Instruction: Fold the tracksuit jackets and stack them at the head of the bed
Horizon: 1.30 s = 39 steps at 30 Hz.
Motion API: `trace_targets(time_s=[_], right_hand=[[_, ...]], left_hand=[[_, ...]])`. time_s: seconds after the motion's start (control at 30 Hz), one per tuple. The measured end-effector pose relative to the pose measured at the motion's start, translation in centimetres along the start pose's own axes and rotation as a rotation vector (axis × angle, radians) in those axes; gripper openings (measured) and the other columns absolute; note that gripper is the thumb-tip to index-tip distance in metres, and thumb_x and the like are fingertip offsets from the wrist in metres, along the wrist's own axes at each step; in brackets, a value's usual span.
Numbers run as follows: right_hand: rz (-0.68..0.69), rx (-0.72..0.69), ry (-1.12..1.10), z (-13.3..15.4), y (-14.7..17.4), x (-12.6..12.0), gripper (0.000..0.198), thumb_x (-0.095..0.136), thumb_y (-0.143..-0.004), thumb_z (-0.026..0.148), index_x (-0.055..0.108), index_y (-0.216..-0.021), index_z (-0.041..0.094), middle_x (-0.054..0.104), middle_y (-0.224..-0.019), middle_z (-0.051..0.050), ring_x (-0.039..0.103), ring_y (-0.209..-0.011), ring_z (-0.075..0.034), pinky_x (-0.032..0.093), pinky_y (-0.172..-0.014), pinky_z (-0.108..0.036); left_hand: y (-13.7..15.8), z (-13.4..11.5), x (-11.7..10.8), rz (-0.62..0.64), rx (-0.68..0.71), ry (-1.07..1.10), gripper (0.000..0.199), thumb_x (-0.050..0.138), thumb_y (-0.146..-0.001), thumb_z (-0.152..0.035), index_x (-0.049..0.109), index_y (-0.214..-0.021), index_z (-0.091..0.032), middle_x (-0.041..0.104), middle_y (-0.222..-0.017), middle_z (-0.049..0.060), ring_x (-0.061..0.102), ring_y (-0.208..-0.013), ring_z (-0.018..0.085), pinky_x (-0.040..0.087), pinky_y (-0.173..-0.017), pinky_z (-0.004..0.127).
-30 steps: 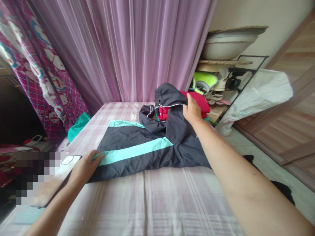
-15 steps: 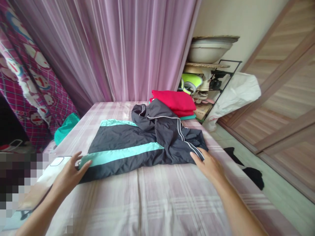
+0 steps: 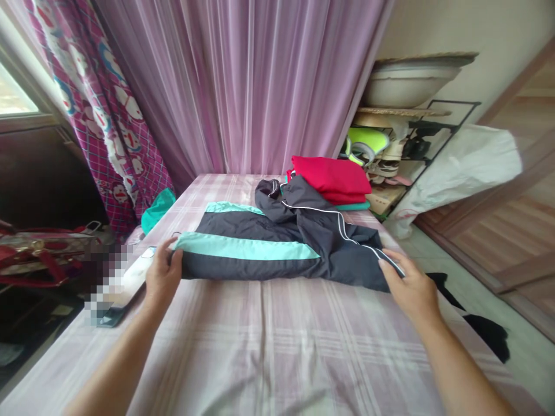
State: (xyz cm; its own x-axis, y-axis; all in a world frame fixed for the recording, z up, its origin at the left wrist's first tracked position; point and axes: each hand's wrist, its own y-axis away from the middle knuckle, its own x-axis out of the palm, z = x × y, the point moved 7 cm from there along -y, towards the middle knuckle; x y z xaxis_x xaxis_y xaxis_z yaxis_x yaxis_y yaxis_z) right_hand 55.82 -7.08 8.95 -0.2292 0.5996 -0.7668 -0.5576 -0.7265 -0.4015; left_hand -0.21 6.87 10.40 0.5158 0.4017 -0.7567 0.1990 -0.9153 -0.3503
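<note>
A dark grey jacket with mint-green bands and white piping lies across the bed, its far part bunched up. At the jacket's left end, my left hand is closed on the hem, thumb on the near side. My right hand pinches the right end beside the white piping. Between the two hands the near edge runs nearly straight. Behind the jacket sits a folded red cloth, with teal fabric under it.
The bed has a checked sheet. Beside my left forearm lies a flat pale object, partly pixelated. A rack with a basin and shoes stands back right, near a white bag. Black cloth lies on the floor.
My left hand has gone from open fingers at the hem to gripping it. The jacket's near edge is straighter and slightly lifted. My view has turned left.
</note>
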Motion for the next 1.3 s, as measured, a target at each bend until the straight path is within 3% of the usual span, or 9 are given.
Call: trace_targets(time_s=[0.2,0.4,0.5,0.6,0.67,0.77,0.9,1.1,1.3], right_hand=[[0.256,-0.134,0.258,-3.6,3.0,2.5,0.049,0.046,-0.087,0.054,0.066,-0.124,0.03,0.072,-0.071,-0.003,0.064,-0.055,-0.022,0.043,-0.05,-0.029],[0.272,-0.175,0.21,-3.2,2.7,2.2,0.052,0.049,-0.087,0.05,0.059,-0.132,0.027,0.075,-0.095,-0.005,0.07,-0.073,-0.022,0.051,-0.058,-0.031],[0.065,-0.298,0.166,0.1,2.4,0.1,0.047,0.047,-0.089,0.047,0.065,-0.124,0.022,0.068,-0.121,-0.011,0.067,-0.102,-0.027,0.053,-0.081,-0.038],[-0.063,-0.429,0.114,5.9,3.1,0.2,0.045,0.042,-0.094,0.043,0.064,-0.125,0.018,0.059,-0.136,-0.014,0.058,-0.12,-0.028,0.045,-0.099,-0.042],[0.019,-0.514,0.09,10.4,4.1,2.6,0.046,0.038,-0.097,0.039,0.06,-0.132,0.018,0.058,-0.138,-0.014,0.053,-0.126,-0.026,0.04,-0.105,-0.042],[0.31,-0.628,0.155,14.9,6.4,8.0,0.053,0.035,-0.098,0.04,0.049,-0.143,0.017,0.047,-0.149,-0.013,0.042,-0.137,-0.027,0.031,-0.113,-0.049],[0.52,-0.676,0.227,12.8,7.0,11.5,0.059,0.032,-0.098,0.044,0.038,-0.15,0.018,0.039,-0.154,-0.01,0.035,-0.142,-0.025,0.024,-0.116,-0.05],[0.472,-0.563,0.315,5.1,3.0,10.5,0.057,0.03,-0.097,0.046,0.046,-0.146,0.022,0.041,-0.153,-0.008,0.035,-0.142,-0.024,0.026,-0.117,-0.046],[0.364,-0.494,0.319,8.3,3.6,9.6,0.054,0.031,-0.097,0.042,0.049,-0.143,0.018,0.046,-0.149,-0.012,0.041,-0.138,-0.027,0.024,-0.116,-0.05]], left_hand=[[1.1,0.8,2.2,0.19,0.111,-0.166,0.041,0.041,-0.089,-0.038,0.065,-0.12,-0.025,0.073,-0.098,0.005,0.068,-0.082,0.021,0.05,-0.069,0.028],[2.3,1.5,2.3,0.197,0.164,-0.307,0.042,0.035,-0.093,-0.035,0.066,-0.12,-0.026,0.072,-0.109,0.007,0.068,-0.087,0.025,0.052,-0.068,0.033],[2.4,0.8,1.1,0.154,0.244,-0.369,0.045,0.033,-0.094,-0.037,0.066,-0.12,-0.021,0.068,-0.115,0.012,0.067,-0.095,0.028,0.054,-0.075,0.038],[3.1,-3.2,1.0,0.062,0.44,-0.379,0.044,0.034,-0.094,-0.035,0.066,-0.118,-0.018,0.061,-0.13,0.015,0.058,-0.117,0.03,0.047,-0.098,0.045],[4.4,-7.0,3.0,0.129,0.6,-0.342,0.043,0.035,-0.096,-0.036,0.065,-0.121,-0.02,0.057,-0.138,0.012,0.05,-0.129,0.029,0.038,-0.109,0.047],[7.1,-11.0,8.0,0.412,0.764,-0.319,0.046,0.035,-0.098,-0.043,0.055,-0.136,-0.029,0.05,-0.148,0.005,0.04,-0.139,0.028,0.022,-0.117,0.055],[7.9,-9.8,11.2,0.534,0.598,-0.386,0.054,0.033,-0.098,-0.05,0.039,-0.148,-0.032,0.036,-0.157,0.005,0.03,-0.145,0.029,0.02,-0.115,0.061],[7.0,-6.1,9.6,0.508,0.422,-0.462,0.054,0.033,-0.097,-0.051,0.037,-0.148,-0.034,0.032,-0.159,0.004,0.027,-0.146,0.03,0.018,-0.114,0.064],[7.0,-6.2,9.4,0.526,0.381,-0.487,0.056,0.032,-0.097,-0.051,0.034,-0.15,-0.033,0.027,-0.16,0.005,0.023,-0.147,0.031,0.017,-0.113,0.066]])
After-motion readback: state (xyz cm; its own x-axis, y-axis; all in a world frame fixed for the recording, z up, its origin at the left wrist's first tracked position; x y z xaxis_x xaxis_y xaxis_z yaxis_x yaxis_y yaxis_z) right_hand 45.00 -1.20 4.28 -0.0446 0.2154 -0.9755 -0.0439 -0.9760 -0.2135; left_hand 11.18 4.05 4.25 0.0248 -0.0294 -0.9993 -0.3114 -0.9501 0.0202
